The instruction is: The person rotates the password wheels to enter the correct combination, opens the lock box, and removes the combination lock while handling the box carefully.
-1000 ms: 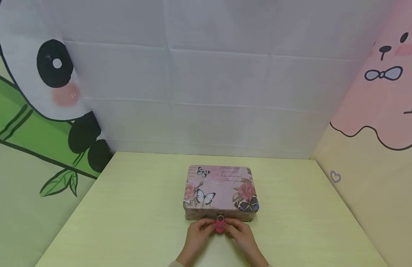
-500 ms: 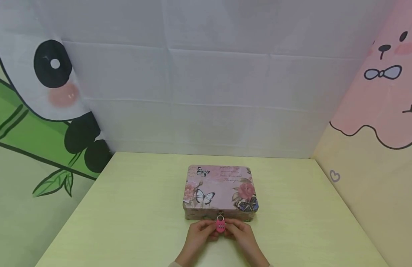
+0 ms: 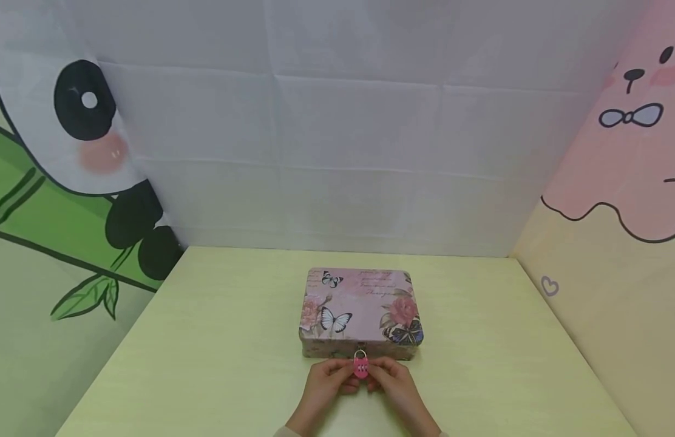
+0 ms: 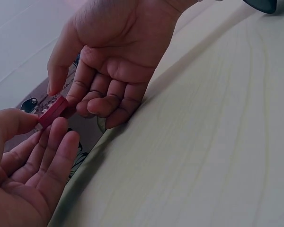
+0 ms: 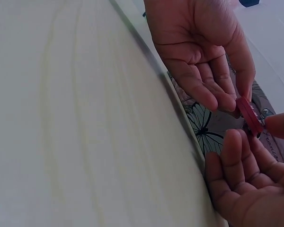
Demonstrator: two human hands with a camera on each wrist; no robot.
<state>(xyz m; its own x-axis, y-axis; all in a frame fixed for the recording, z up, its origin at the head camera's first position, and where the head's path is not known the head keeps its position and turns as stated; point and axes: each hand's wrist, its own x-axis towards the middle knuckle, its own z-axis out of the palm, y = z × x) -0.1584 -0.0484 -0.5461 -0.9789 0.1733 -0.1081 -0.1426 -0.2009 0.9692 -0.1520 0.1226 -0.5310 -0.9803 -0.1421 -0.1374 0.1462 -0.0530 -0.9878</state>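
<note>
Your left hand (image 3: 323, 382) and right hand (image 3: 396, 383) pinch the pink, metal-shackled padlock (image 3: 361, 374). Its dials (image 3: 362, 367) now show clearer, likely easier reading!

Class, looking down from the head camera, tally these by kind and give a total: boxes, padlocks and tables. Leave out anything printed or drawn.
Boxes: 1
Padlocks: 1
Tables: 1
Total: 3

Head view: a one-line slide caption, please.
Left hand and right hand pinch a pink combination padlock at the front of a rectangular pink butterfly-print box on a pale-yellow table.
</note>
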